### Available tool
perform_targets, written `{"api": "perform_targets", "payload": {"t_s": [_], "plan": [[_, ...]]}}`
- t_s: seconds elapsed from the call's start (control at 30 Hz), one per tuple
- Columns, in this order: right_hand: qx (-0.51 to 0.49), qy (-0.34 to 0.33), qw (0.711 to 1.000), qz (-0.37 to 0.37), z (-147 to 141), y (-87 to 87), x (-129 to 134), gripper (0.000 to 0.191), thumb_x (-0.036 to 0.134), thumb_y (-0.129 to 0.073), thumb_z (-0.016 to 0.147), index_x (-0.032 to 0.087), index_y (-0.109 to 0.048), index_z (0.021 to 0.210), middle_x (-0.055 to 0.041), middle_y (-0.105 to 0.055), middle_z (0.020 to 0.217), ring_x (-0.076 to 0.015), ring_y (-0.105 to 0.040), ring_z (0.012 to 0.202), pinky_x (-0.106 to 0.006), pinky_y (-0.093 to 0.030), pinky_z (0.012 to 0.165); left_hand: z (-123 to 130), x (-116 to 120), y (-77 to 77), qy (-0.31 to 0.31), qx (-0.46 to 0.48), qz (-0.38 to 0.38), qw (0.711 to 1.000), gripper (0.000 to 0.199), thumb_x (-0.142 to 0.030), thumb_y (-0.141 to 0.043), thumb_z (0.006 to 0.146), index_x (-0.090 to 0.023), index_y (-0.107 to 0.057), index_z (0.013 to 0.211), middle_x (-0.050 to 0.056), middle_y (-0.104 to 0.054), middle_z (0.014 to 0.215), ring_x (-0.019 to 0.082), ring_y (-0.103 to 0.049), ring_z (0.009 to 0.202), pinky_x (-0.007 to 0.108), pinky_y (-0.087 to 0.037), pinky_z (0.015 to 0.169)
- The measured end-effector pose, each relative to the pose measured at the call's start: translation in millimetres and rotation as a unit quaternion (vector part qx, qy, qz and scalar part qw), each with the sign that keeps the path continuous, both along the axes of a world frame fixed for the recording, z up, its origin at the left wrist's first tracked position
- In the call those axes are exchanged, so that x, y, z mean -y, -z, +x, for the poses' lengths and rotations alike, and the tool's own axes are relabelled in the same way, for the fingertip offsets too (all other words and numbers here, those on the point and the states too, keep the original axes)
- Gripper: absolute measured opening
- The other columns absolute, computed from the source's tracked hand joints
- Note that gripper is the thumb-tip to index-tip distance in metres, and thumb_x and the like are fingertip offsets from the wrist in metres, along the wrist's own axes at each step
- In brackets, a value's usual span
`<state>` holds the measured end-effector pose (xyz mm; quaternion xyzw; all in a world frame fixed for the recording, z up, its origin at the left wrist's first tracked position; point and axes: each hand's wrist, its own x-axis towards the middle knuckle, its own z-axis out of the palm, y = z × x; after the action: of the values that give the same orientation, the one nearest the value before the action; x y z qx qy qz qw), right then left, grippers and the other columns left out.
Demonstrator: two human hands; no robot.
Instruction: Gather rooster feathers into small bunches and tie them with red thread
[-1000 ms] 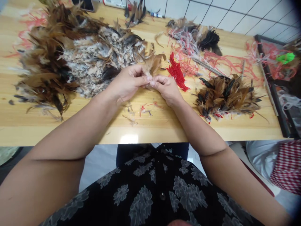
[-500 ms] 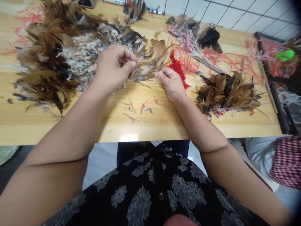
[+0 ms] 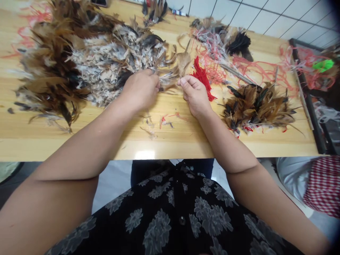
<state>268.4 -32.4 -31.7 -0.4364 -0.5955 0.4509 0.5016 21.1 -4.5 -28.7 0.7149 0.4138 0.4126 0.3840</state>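
Note:
My right hand [image 3: 196, 92] is closed in a pinch, thumb against forefinger, on the quill end of a brown feather [image 3: 183, 61] that stands up from the fingertips. To its left, my left hand [image 3: 143, 88] is turned knuckles up with its fingers curled down at the near edge of some loose feathers [image 3: 167, 78]. Its fingertips are hidden, so what they hold cannot be seen. Beyond and left of that hand spreads a large heap of brown, black and whitish feathers [image 3: 98, 63]. A bundle of red strings [image 3: 202, 78] lies just behind my right hand.
A pile of brown feathers [image 3: 261, 106] with red ties lies at right. Pink and white string [image 3: 212, 40] tangles at the back near a thin stick [image 3: 236, 73]. A dark-framed tray [image 3: 305, 92] borders the right side. Small scraps [image 3: 166, 122] dot the wooden table [image 3: 183, 145].
My left hand has come down and to the right, from above the heap to the loose feathers. My right hand stays nearly in place, the feather now more upright in its fingers.

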Motion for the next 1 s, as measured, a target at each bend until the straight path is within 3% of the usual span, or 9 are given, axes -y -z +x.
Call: {"api": "perform_targets", "payload": {"t_s": [0.1,0.17,0.23,0.33,0.43,0.6,0.83,1.0], "plan": [[-0.028,0.036,0.999,-0.015,-2,-1.6,2,0.069,0.087,-0.097,0.102,0.024,-0.07,0.094,-0.0027,-0.08,0.103,-0.0197,-0.081,0.115,-0.035,-0.074,0.107,1,13,-28.0,-0.039,-0.041,-0.013,0.998,0.035,0.0,-0.089,0.094,-0.027,-0.069,0.083,0.002,-0.051,0.087,0.031,-0.068,0.129,0.032,-0.044,0.134],[-0.029,0.042,0.998,-0.021,-3,-3.1,4,0.066,0.084,-0.097,0.104,0.023,-0.072,0.097,-0.0022,-0.08,0.106,-0.0194,-0.082,0.118,-0.035,-0.074,0.107,3,26,-55.6,-0.092,-0.119,-0.014,0.989,0.034,0.002,-0.084,0.093,-0.026,-0.066,0.083,0.0,-0.056,0.086,0.03,-0.071,0.115,0.04,-0.046,0.137],[-0.021,0.044,0.998,-0.025,-4,-4.3,6,0.064,0.083,-0.096,0.105,0.023,-0.074,0.099,-0.002,-0.081,0.107,-0.0196,-0.083,0.119,-0.034,-0.074,0.107,6,37,-80.6,-0.103,-0.183,-0.016,0.978,0.026,-0.001,-0.076,0.101,-0.025,-0.069,0.093,0.001,-0.067,0.09,0.03,-0.072,0.107,0.044,-0.055,0.129],[-0.014,0.044,0.999,-0.019,-4,-2.8,9,0.066,0.086,-0.094,0.106,0.024,-0.075,0.099,-0.0031,-0.083,0.107,-0.0204,-0.083,0.119,-0.035,-0.074,0.109,11,46,-97.3,-0.125,-0.143,-0.077,0.979,0.032,0.0,-0.073,0.106,-0.027,-0.064,0.091,0.0,-0.068,0.084,0.024,-0.064,0.085,0.043,-0.063,0.111],[-0.023,0.035,0.999,-0.006,-2,2.0,8,0.068,0.09,-0.094,0.104,0.025,-0.076,0.097,-0.0045,-0.086,0.109,-0.0218,-0.083,0.118,-0.039,-0.074,0.115,15,42,-89.4,-0.101,0.003,-0.147,0.984,0.033,0.0,-0.078,0.107,-0.028,-0.067,0.093,0.0,-0.073,0.083,0.021,-0.064,0.076,0.041,-0.067,0.096],[-0.027,0.017,0.999,-0.021,-3,4.7,5,0.066,0.086,-0.102,0.098,0.024,-0.08,0.098,-0.005,-0.089,0.11,-0.0229,-0.084,0.117,-0.042,-0.073,0.118,19,37,-68.9,-0.002,0.177,-0.22,0.959,0.03,-0.005,-0.093,0.103,-0.028,-0.077,0.091,0.0,-0.08,0.084,0.018,-0.076,0.082,0.03,-0.066,0.082],[-0.033,0.0,0.998,-0.051,-7,0.1,6,0.06,0.075,-0.11,0.094,0.023,-0.081,0.092,-0.0035,-0.088,0.102,-0.0234,-0.084,0.117,-0.042,-0.073,0.116,32,38,-56.2,0.024,0.217,-0.195,0.956,0.037,-0.021,-0.117,0.1,-0.028,-0.081,0.089,-0.001,-0.08,0.082,0.02,-0.069,0.083,0.034,-0.062,0.083],[-0.02,-0.041,0.998,-0.034,-9,5.3,5,0.061,0.077,-0.105,0.098,0.022,-0.082,0.093,-0.0041,-0.087,0.102,-0.0229,-0.083,0.113,-0.04,-0.072,0.111,37,40,-53.0,-0.026,0.21,-0.169,0.963,0.043,-0.002,-0.108,0.103,-0.026,-0.075,0.09,-0.003,-0.076,0.082,0.02,-0.063,0.08,0.037,-0.053,0.086]]}}
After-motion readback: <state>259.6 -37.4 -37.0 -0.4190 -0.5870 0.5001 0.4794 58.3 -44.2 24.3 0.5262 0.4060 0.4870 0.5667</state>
